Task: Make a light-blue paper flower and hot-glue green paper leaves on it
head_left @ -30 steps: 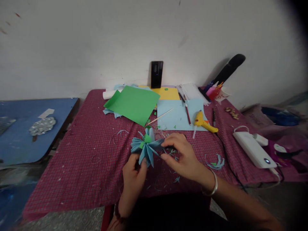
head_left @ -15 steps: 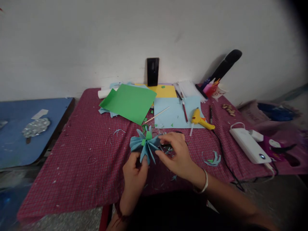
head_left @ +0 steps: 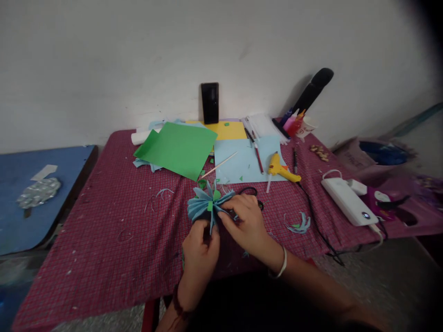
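Note:
A blue pleated paper flower [head_left: 200, 206] with small green paper pieces at its centre is held above the table between both hands. Below it, my left hand [head_left: 201, 246] is closed, its thumb and fingers pinching the lower petals. From the right, my right hand [head_left: 245, 221] pinches a petal between thumb and fingertips. Dark scissors [head_left: 249, 190] lie partly hidden behind the right hand. Beyond the flower lie a thin wooden stick [head_left: 219, 165] and small green paper scraps [head_left: 201, 183].
A yellow glue gun [head_left: 282, 168], its cord trailing right, lies by a light blue sheet [head_left: 235, 161]. Green paper [head_left: 178, 147] sits back left; a phone [head_left: 210, 103] leans on the wall. A white power bank [head_left: 349, 201] is at the right, blue paper strips [head_left: 302, 224] nearer.
My right hand has moved in closer to the flower's centre and grips a petal. The flower has turned slightly, its petals bunching on the right. The camera view has shifted a little.

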`<state>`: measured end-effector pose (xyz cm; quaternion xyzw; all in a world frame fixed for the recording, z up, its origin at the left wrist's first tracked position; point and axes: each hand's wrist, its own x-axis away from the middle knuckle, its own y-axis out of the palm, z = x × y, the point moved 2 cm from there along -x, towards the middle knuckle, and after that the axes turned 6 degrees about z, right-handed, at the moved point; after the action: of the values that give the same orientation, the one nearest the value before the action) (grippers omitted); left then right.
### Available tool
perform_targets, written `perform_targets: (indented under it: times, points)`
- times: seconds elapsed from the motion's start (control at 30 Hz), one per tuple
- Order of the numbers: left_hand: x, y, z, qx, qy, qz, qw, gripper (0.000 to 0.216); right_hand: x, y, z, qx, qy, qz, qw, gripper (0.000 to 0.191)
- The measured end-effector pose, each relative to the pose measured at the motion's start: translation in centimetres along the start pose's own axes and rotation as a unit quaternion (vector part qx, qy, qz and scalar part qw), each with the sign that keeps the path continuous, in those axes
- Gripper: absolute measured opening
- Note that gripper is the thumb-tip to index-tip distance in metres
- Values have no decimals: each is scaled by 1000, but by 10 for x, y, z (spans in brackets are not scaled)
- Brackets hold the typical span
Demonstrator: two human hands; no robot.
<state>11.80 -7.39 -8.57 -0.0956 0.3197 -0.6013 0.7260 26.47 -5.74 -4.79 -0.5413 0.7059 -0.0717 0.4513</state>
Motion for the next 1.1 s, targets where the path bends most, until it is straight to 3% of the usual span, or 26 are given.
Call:
perform_targets:
  times: [0.13, 0.4, 0.53, 0.67, 0.8, 0.97, 1.1]
  points:
    - [0, -1, -2, -5, -2, -2, 1000, 8, -3, 3, 0, -9, -8, 9, 1000, 21]
    - [-21, -15, 8, 47, 4, 29, 999, 18, 2, 7, 4, -36, 7, -9, 999, 5]
    - [-32, -18, 7, 51, -6, 14, 999, 18, 3, 10, 9, -33, 17, -9, 999, 18]
    - [-39, -14, -1, 34, -32, -16, 999, 15, 2, 12, 4, -30, 12, -28, 999, 17]
    - [-39, -10, -9, 51, -66, -32, 996, 11, 3, 0, -2, -94, -11, -50, 994, 6]
    - [-45, -18, -11, 100, -98, -18, 990, 9, 2, -20, 8, -155, 16, 16, 988, 6]
    - [-58, -26, -10, 141, -107, -36, 984, 10, -6, -15, 14, -123, 17, -48, 991, 7]
